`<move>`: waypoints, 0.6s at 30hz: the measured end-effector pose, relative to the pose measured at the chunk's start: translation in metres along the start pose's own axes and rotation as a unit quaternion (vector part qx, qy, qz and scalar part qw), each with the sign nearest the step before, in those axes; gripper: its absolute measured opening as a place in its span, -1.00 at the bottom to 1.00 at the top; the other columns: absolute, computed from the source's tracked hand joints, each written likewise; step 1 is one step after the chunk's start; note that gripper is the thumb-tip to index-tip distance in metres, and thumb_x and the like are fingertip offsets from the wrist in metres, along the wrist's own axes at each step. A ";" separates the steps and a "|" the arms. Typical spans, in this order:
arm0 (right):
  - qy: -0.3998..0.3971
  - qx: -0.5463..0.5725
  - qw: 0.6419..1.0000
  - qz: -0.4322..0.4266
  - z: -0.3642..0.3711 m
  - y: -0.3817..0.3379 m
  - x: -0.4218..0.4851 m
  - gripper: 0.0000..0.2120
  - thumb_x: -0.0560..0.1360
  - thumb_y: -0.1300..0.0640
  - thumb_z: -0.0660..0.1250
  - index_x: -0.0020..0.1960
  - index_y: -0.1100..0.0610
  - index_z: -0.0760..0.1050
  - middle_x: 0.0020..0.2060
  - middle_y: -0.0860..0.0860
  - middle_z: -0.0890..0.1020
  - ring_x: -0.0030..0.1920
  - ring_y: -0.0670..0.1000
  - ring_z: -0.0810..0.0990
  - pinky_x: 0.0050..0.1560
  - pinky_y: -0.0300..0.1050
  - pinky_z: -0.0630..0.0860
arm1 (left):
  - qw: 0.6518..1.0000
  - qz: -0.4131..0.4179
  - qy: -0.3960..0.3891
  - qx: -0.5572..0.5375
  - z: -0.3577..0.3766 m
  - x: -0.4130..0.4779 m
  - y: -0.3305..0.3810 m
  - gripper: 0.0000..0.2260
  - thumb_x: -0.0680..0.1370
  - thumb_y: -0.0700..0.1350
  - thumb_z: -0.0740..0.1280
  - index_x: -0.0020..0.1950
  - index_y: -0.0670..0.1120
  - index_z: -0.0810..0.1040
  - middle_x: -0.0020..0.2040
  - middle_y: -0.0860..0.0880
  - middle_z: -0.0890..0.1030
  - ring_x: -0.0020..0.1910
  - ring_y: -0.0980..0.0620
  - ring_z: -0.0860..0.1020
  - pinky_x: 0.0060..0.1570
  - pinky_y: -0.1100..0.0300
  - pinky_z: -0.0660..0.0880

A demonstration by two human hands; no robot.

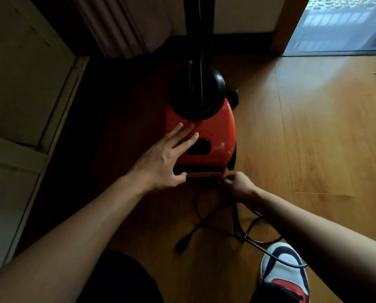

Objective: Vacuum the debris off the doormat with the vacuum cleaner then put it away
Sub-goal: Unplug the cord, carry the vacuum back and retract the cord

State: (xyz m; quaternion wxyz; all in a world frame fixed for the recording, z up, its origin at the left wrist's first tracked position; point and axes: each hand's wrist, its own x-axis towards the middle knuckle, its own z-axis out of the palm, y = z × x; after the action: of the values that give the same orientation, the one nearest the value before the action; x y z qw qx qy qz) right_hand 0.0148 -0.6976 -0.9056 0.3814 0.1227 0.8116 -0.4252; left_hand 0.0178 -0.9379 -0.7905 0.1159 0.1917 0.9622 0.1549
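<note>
A red and black vacuum cleaner (215, 130) stands on the wooden floor in the middle of the view, its black tube (199, 29) rising toward the top. My left hand (163, 158) rests flat on the red body with fingers spread. At the rear edge of the vacuum, my right hand (237, 182) has its fingers curled and pinches the black power cord (237, 217). The cord lies in loose loops on the floor, and its plug (183, 241) rests near my knee. No doormat is in view.
A pale cabinet or door panel (25, 95) fills the left side. A curtain (125, 25) hangs at the back. An open doorway (335, 25) shows at top right. My shoe (283, 270) stands on the floor at the bottom right, over the cord.
</note>
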 end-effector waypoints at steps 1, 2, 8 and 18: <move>-0.004 0.044 0.999 0.005 -0.005 -0.004 -0.004 -0.77 0.60 0.11 0.32 -0.18 0.19 0.56 -0.34 0.08 0.49 -0.38 0.00 0.44 -0.32 -0.07 0.37 | 1.000 0.001 0.002 0.003 0.000 0.000 0.000 -0.11 0.45 -0.01 0.48 0.62 0.09 0.00 0.62 0.15 -0.11 0.58 0.17 -0.21 0.47 0.10 0.00; -0.014 0.106 0.994 0.011 -0.008 -0.009 -0.008 -0.81 0.61 0.18 0.30 -0.13 0.23 0.57 -0.36 0.09 0.45 -0.41 0.00 0.41 -0.34 -0.07 0.36 | 1.000 0.001 0.001 0.007 0.000 0.000 0.000 -0.11 0.45 0.00 0.48 0.62 0.09 -0.01 0.62 0.15 -0.11 0.58 0.18 -0.22 0.47 0.12 -0.01; -0.125 0.450 0.880 0.083 -0.026 -0.027 -0.052 -0.70 0.70 0.19 0.08 -0.20 0.12 0.39 -0.40 -0.05 0.20 -0.45 -0.10 0.19 -0.45 -0.27 0.32 | 0.999 0.000 -0.003 0.042 0.000 -0.001 0.004 -0.11 0.46 0.06 0.45 0.62 0.09 -0.05 0.62 0.13 -0.13 0.58 0.16 -0.24 0.47 0.14 -0.07; -0.198 0.464 0.859 -0.089 -0.021 -0.055 -0.111 -0.73 0.69 0.03 0.09 -0.11 0.11 0.42 -0.43 -0.03 0.25 -0.48 -0.08 0.17 -0.45 -0.21 0.13 | 0.997 -0.033 -0.040 0.055 -0.008 -0.001 0.016 -0.16 0.50 0.04 0.36 0.62 0.10 -0.12 0.62 0.13 -0.18 0.58 0.13 -0.26 0.52 0.05 0.02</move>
State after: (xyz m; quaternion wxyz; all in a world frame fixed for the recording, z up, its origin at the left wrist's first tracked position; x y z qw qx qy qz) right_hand 0.0507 -0.7012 -0.7850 0.3931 0.1260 0.4352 -0.8001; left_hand 0.0211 -0.9265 -0.7772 0.1489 0.1718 0.9696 0.0900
